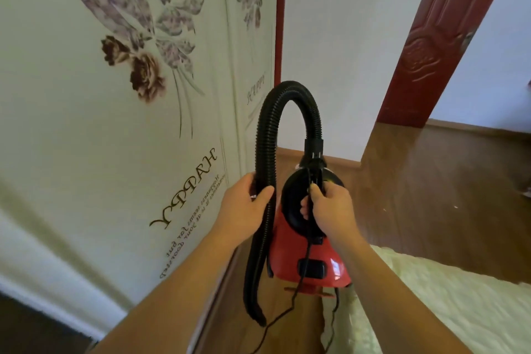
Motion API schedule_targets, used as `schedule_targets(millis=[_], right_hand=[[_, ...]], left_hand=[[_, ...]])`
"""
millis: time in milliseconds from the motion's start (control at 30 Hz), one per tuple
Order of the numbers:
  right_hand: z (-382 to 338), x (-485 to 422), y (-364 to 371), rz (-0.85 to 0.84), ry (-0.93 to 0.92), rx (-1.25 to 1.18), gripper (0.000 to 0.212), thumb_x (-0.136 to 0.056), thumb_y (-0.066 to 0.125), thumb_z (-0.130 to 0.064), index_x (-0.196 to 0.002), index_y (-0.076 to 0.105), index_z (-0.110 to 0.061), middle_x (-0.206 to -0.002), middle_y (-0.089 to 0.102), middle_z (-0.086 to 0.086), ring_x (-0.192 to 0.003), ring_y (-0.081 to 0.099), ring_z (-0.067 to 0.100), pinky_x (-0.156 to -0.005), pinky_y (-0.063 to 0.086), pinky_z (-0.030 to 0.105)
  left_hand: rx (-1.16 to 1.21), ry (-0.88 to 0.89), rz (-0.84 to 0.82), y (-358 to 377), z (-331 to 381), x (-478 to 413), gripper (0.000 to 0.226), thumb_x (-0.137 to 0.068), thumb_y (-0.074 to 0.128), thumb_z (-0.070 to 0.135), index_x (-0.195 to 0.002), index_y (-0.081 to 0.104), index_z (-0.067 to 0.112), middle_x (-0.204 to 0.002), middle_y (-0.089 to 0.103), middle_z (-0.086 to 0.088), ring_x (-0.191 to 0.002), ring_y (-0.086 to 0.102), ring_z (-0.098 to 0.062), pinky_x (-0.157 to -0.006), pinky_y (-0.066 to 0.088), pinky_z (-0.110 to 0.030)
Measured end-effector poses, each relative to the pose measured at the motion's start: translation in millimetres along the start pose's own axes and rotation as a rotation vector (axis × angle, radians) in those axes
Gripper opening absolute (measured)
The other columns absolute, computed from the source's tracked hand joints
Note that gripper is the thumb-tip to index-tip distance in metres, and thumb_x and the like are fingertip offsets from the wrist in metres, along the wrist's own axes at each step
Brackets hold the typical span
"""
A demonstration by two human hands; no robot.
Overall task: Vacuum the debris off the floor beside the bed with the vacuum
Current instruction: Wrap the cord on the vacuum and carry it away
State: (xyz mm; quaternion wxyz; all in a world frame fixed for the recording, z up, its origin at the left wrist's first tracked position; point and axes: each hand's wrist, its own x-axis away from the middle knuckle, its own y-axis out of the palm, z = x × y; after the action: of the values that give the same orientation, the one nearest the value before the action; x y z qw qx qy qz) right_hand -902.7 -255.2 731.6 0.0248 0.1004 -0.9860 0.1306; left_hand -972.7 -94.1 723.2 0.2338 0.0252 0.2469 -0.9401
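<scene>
Two hands, one vacuum, one hose.

I see the vacuum held up between wardrobe and bed, my right hand on its handle, my left hand just left of it, wrapped round the hose. The hose arches above both hands. The wardrobe stands left of them, the bed lower right, the floor below and beyond, the door far right.
</scene>
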Motion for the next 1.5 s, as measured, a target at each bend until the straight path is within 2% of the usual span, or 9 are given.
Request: schedule_targets(millis=[133,267,433,767,967,1100,1167,1300,1500], right_hand=[[-12,-60,-4,-0.013,-0.007,-0.002,0.027,-0.104,0.047,-0.018,-0.089,0.067,-0.007,-0.065,0.068,0.006,-0.057,0.064,0.021,-0.068,0.058,0.046],[-18,-120,2,-0.016,-0.008,0.008,0.028,-0.105,0.047,-0.018,-0.087,0.067,-0.007,-0.063,0.067,0.004,-0.054,0.062,0.018,-0.065,0.057,0.043],[-16,-203,18,0.005,-0.014,0.059,0.030,-0.105,0.046,-0.017,-0.085,0.066,-0.007,-0.062,0.068,0.003,-0.054,0.063,0.018,-0.064,0.058,0.042],[-32,-353,26,0.055,-0.007,0.082,0.031,-0.104,0.046,-0.016,-0.079,0.064,-0.007,-0.063,0.068,0.006,-0.055,0.063,0.021,-0.065,0.058,0.045],[-27,-461,13,0.029,0.006,0.082,0.033,-0.104,0.047,-0.017,-0.078,0.065,-0.007,-0.063,0.069,0.008,-0.055,0.064,0.022,-0.068,0.059,0.047],[-18,-540,-10,-0.015,0.023,0.063,0.033,-0.104,0.047,-0.017,-0.078,0.065,-0.006,-0.063,0.069,0.007,-0.055,0.063,0.022,-0.070,0.059,0.049],[-21,-577,-22,-0.057,0.023,0.058,0.032,-0.104,0.047,-0.017,-0.080,0.065,-0.005,-0.063,0.069,0.007,-0.055,0.063,0.022,-0.069,0.058,0.050],[-34,-649,-39,-0.109,-0.030,0.091,0.033,-0.104,0.047,-0.018,-0.078,0.065,-0.006,-0.063,0.068,0.007,-0.055,0.062,0.022,-0.067,0.057,0.046],[-42,-748,-41,-0.164,-0.048,0.110,0.030,-0.104,0.046,-0.015,-0.086,0.065,0.000,-0.060,0.066,0.004,-0.053,0.059,0.019,-0.059,0.053,0.038]], left_hand=[[0.026,0.005,0.069,11,11,-59,0.022,-0.101,0.059,0.032,-0.122,0.062,0.025,-0.099,0.067,0.019,-0.091,0.065,0.003,-0.076,0.050,-0.011],[0.123,0.009,0.082,25,9,-125,0.029,-0.102,0.054,0.036,-0.131,0.056,0.032,-0.099,0.071,0.010,-0.087,0.070,-0.007,-0.079,0.060,-0.033],[0.142,0.030,0.056,47,-17,-212,0.032,-0.102,0.053,0.041,-0.134,0.051,0.040,-0.101,0.072,0.008,-0.086,0.071,-0.009,-0.078,0.061,-0.037],[0.138,0.046,0.005,84,-26,-372,0.023,-0.100,0.058,0.037,-0.120,0.063,0.027,-0.097,0.068,0.020,-0.085,0.065,0.007,-0.072,0.050,-0.010],[0.129,0.036,0.031,128,-28,-465,0.024,-0.101,0.057,0.037,-0.120,0.066,0.024,-0.099,0.072,0.015,-0.088,0.069,0.000,-0.080,0.057,-0.023],[0.102,0.011,0.057,171,-21,-525,0.029,-0.101,0.058,0.034,-0.126,0.065,0.023,-0.103,0.072,0.015,-0.090,0.069,0.001,-0.079,0.055,-0.016],[0.124,-0.012,0.077,190,-13,-554,0.027,-0.100,0.059,0.034,-0.126,0.064,0.024,-0.104,0.072,0.014,-0.091,0.070,-0.002,-0.084,0.059,-0.025],[0.128,-0.035,0.135,220,-1,-612,0.020,-0.099,0.059,0.037,-0.119,0.059,0.037,-0.104,0.071,0.016,-0.093,0.070,-0.005,-0.087,0.060,-0.037],[0.150,-0.095,0.146,246,-7,-691,0.030,-0.098,0.063,0.036,-0.127,0.061,0.029,-0.104,0.074,0.009,-0.094,0.071,-0.007,-0.090,0.059,-0.038]])
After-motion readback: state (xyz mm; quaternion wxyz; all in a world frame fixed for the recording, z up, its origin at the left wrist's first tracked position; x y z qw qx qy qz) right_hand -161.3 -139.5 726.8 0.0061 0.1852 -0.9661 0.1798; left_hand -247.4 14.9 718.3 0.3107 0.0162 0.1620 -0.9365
